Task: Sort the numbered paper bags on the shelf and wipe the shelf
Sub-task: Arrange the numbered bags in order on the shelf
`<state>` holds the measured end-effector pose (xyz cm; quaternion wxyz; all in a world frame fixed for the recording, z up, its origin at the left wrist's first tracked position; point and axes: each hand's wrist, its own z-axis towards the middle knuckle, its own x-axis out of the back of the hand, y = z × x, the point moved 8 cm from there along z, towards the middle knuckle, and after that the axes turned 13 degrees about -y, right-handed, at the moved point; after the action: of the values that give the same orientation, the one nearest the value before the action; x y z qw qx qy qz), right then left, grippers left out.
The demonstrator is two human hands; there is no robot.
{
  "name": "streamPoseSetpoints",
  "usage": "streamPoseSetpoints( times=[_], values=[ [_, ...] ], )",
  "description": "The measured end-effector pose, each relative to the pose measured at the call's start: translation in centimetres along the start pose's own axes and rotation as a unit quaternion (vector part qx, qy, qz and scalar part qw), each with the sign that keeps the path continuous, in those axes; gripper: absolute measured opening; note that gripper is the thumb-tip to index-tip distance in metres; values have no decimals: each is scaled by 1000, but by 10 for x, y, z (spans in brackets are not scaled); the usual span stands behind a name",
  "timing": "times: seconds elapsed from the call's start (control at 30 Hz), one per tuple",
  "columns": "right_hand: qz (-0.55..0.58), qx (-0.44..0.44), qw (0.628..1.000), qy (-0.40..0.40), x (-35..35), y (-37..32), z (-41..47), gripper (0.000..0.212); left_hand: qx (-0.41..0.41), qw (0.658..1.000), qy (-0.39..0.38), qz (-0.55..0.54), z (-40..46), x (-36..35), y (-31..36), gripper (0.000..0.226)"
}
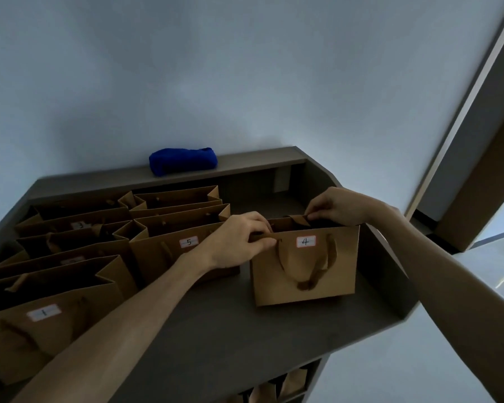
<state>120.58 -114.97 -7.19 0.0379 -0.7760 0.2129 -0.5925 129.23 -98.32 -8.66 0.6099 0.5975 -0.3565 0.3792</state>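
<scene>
Head view of a dark grey shelf [221, 330] set against a pale wall. Both bare forearms are extended forward from the near edge and converge on the small brown kraft paper bag labelled 4 [304, 271], which stands upright on the right part of the shelf surface, apart from the other bags. The left hand [236, 239] is held palm down at the bag's upper left corner, with thumb and fingers pinched together on the near rim, where a brown ribbon handle is attached. The right hand [335, 207] is reached over from the right, its wrist bent downward, with fingertips closed on the far rim at the top of the bag. A second brown ribbon handle hangs in a loop down the near face below the white numbered label.

Just left of it stands the brown paper bag labelled 5 [163, 254], partly crossed by the left forearm. Further left, the brown paper bag labelled 3 [79, 225] is seen in the far row, and the brown paper bag labelled 1 [44, 324] at the near left. Other brown bags stand between them; their labels cannot be read. A folded blue cloth [183, 161] lies on the raised ledge at the far side. More brown bags are partly visible on a lower level at the bottom.
</scene>
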Motion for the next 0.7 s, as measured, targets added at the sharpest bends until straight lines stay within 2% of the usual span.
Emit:
streamPoseSetpoints(
  times=[0.17,0.3,0.4,0.53,0.7],
  values=[
    [15,51,999,4,-12,-32,1,17,10,1000,-13,-3,-40,1,-7,17],
    [19,94,995,18,-22,-67,28,15,45,999,-2,-26,-73,16,-23,33],
    [27,131,991,28,-26,-98,48,15,82,995,34,-54,-103,33,-41,34],
    [15,184,982,35,-33,-140,69,15,124,988,92,-24,-139,54,-57,41],
    [-43,199,975,85,-34,-168,80,17,155,978,136,-2,-163,63,-71,39]
  ],
)
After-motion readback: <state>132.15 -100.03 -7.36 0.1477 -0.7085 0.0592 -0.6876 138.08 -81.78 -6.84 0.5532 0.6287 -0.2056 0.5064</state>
